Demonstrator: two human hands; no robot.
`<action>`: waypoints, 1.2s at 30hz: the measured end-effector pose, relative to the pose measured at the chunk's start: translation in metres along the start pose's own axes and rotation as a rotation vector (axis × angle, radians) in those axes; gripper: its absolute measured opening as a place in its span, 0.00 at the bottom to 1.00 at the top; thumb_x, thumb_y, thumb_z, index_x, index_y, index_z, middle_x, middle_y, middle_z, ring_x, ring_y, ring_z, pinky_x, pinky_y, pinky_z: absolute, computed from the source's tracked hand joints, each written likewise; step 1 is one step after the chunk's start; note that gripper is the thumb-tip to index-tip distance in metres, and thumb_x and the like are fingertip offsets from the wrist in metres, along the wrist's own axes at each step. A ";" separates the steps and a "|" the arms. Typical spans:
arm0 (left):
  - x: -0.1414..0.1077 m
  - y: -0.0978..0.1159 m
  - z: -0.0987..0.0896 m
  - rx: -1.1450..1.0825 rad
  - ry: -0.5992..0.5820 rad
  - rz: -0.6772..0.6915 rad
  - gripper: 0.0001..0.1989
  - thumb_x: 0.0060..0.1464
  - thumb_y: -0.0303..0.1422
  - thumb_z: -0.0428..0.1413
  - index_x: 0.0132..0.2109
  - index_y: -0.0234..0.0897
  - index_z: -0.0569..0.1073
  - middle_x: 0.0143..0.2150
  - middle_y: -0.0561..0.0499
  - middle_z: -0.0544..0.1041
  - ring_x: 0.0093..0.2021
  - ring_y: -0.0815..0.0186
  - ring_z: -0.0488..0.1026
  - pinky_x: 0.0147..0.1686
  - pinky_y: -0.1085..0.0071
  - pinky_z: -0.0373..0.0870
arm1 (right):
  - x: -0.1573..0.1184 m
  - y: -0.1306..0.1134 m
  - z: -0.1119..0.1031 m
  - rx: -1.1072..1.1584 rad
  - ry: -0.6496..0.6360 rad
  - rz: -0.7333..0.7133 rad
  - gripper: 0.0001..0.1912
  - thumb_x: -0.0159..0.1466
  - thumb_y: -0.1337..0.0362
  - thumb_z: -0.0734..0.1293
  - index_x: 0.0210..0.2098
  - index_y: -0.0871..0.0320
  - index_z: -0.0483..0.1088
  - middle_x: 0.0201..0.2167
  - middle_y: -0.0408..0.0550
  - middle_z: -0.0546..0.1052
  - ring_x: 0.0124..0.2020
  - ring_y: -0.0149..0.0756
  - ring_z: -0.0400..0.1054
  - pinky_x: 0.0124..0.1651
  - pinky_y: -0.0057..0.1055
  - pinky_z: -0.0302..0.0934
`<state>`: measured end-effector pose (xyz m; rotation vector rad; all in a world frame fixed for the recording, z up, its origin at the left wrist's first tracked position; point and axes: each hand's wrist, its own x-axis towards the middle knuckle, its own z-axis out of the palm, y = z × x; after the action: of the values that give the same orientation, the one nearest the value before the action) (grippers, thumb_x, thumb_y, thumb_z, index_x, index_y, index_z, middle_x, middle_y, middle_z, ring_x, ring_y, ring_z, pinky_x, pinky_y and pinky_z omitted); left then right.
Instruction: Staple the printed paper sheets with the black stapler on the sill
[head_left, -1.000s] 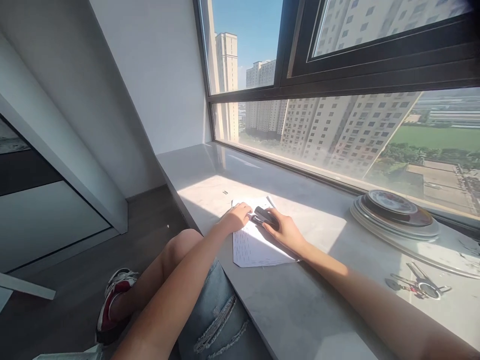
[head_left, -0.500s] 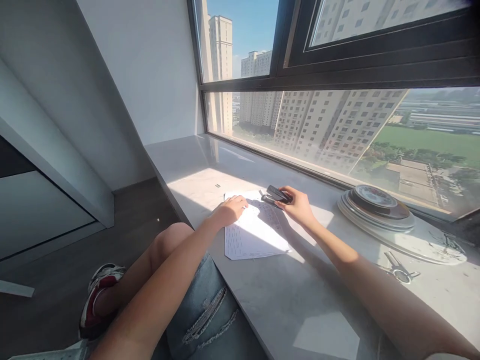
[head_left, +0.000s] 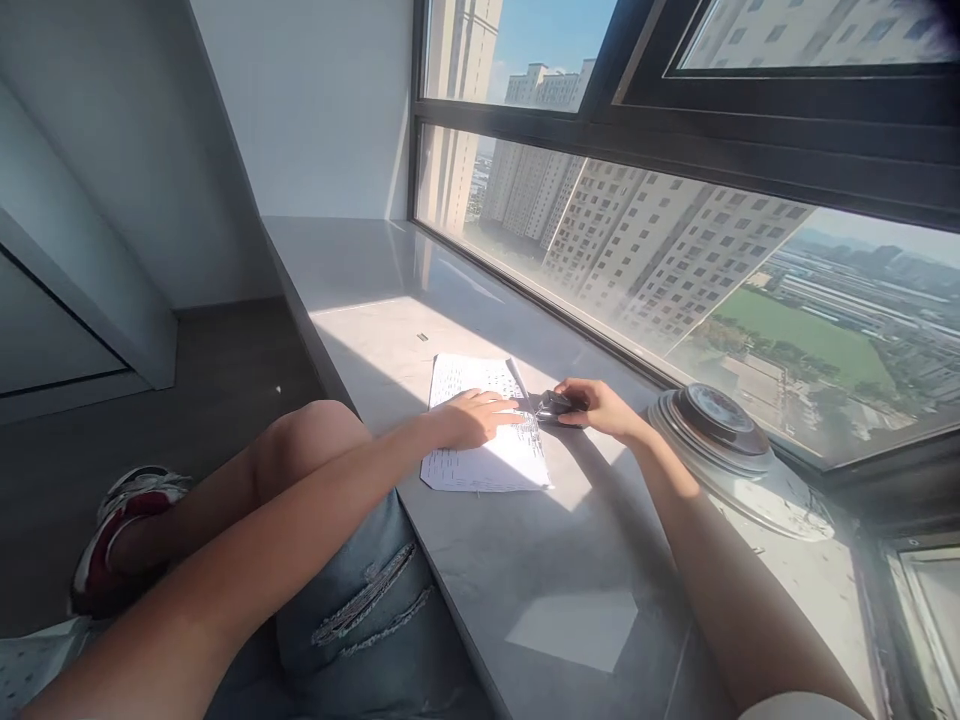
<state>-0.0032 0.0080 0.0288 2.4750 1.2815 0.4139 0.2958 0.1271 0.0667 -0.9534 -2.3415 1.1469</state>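
Observation:
Printed sheets of paper [head_left: 487,470] lie on the pale windowsill counter, partly in sunlight. My left hand [head_left: 472,418] rests flat on them, fingers stretched toward their right edge. At that edge my right hand [head_left: 596,408] grips a black stapler [head_left: 559,406] between thumb and fingers. The stapler's front end meets the paper's right edge; whether the sheet sits between its jaws I cannot make out. Part of the stapler is hidden behind my right fingers.
A stack of plates [head_left: 720,440] stands on the counter by the window, right of my right forearm. A small dark strip, perhaps staples [head_left: 422,337], lies beyond the paper. The window frame [head_left: 525,130] borders the counter [head_left: 487,560] at the back.
My left hand has slid to the right across the paper and flattened. The stapler, raised and agape before, is now lower at the paper's right edge. The view has turned somewhat.

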 end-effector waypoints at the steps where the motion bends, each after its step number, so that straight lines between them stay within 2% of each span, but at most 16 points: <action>1: 0.002 0.001 0.001 0.021 0.008 -0.005 0.28 0.69 0.26 0.51 0.68 0.59 0.75 0.78 0.57 0.67 0.77 0.51 0.60 0.76 0.48 0.53 | 0.000 -0.002 0.001 0.012 -0.009 0.004 0.22 0.53 0.52 0.80 0.41 0.56 0.76 0.39 0.46 0.81 0.40 0.42 0.73 0.45 0.37 0.68; 5: 0.008 0.006 0.002 0.051 0.064 -0.001 0.29 0.66 0.24 0.54 0.67 0.58 0.76 0.77 0.54 0.68 0.73 0.47 0.65 0.74 0.44 0.54 | 0.001 -0.009 0.002 0.028 -0.044 0.006 0.23 0.54 0.49 0.81 0.41 0.55 0.75 0.37 0.45 0.80 0.39 0.41 0.73 0.44 0.37 0.68; 9: 0.007 0.013 -0.002 0.076 -0.004 -0.015 0.33 0.64 0.20 0.53 0.68 0.59 0.76 0.79 0.53 0.65 0.74 0.45 0.63 0.75 0.40 0.50 | 0.000 -0.013 0.002 -0.011 -0.047 0.016 0.28 0.57 0.40 0.80 0.41 0.56 0.76 0.35 0.44 0.78 0.35 0.38 0.69 0.39 0.34 0.64; 13: 0.005 0.017 -0.004 0.068 -0.009 -0.027 0.32 0.67 0.21 0.53 0.69 0.60 0.75 0.80 0.54 0.64 0.79 0.48 0.57 0.79 0.40 0.41 | 0.000 -0.019 0.005 -0.047 0.025 0.064 0.35 0.64 0.28 0.70 0.41 0.57 0.77 0.33 0.46 0.77 0.32 0.37 0.66 0.33 0.32 0.59; 17: 0.007 0.014 0.000 0.030 -0.035 0.013 0.28 0.70 0.27 0.53 0.69 0.62 0.74 0.78 0.56 0.66 0.82 0.53 0.52 0.80 0.43 0.35 | 0.002 -0.024 0.014 -0.168 0.078 0.036 0.38 0.67 0.25 0.64 0.33 0.56 0.75 0.28 0.45 0.74 0.30 0.36 0.63 0.33 0.32 0.57; 20: 0.011 0.009 0.004 0.007 -0.051 0.025 0.29 0.71 0.28 0.52 0.72 0.62 0.71 0.75 0.54 0.71 0.82 0.53 0.54 0.80 0.41 0.35 | 0.004 -0.022 0.020 -0.239 0.069 0.022 0.39 0.69 0.25 0.60 0.30 0.56 0.72 0.26 0.43 0.71 0.29 0.35 0.60 0.33 0.32 0.56; 23: 0.014 0.009 0.004 -0.060 -0.040 0.002 0.27 0.70 0.30 0.55 0.70 0.63 0.74 0.76 0.55 0.69 0.81 0.53 0.57 0.81 0.42 0.37 | 0.007 -0.018 0.025 -0.245 0.104 0.064 0.41 0.71 0.24 0.54 0.26 0.54 0.67 0.23 0.42 0.68 0.28 0.36 0.59 0.33 0.34 0.56; 27: 0.018 0.016 0.003 -0.126 -0.050 -0.025 0.24 0.69 0.35 0.59 0.68 0.62 0.77 0.78 0.57 0.68 0.82 0.53 0.53 0.82 0.45 0.40 | 0.010 -0.016 0.035 -0.338 0.198 0.099 0.41 0.74 0.28 0.47 0.24 0.52 0.64 0.22 0.45 0.67 0.28 0.40 0.62 0.36 0.37 0.57; 31: 0.018 0.017 0.007 -0.114 -0.041 -0.050 0.23 0.70 0.39 0.59 0.68 0.65 0.77 0.78 0.58 0.67 0.83 0.54 0.50 0.83 0.46 0.41 | 0.013 -0.017 0.049 -0.541 0.302 0.120 0.38 0.76 0.32 0.46 0.24 0.51 0.61 0.21 0.48 0.67 0.27 0.43 0.63 0.35 0.39 0.55; 36: 0.018 0.010 0.014 -0.092 -0.001 -0.002 0.21 0.71 0.40 0.57 0.66 0.63 0.78 0.76 0.54 0.70 0.81 0.47 0.56 0.81 0.40 0.43 | 0.015 -0.018 0.060 -0.655 0.341 0.129 0.35 0.79 0.40 0.46 0.23 0.50 0.59 0.22 0.51 0.69 0.30 0.47 0.66 0.39 0.41 0.56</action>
<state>0.0195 0.0148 0.0225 2.3975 1.2363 0.4606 0.2434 0.0971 0.0454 -1.3963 -2.4109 0.1920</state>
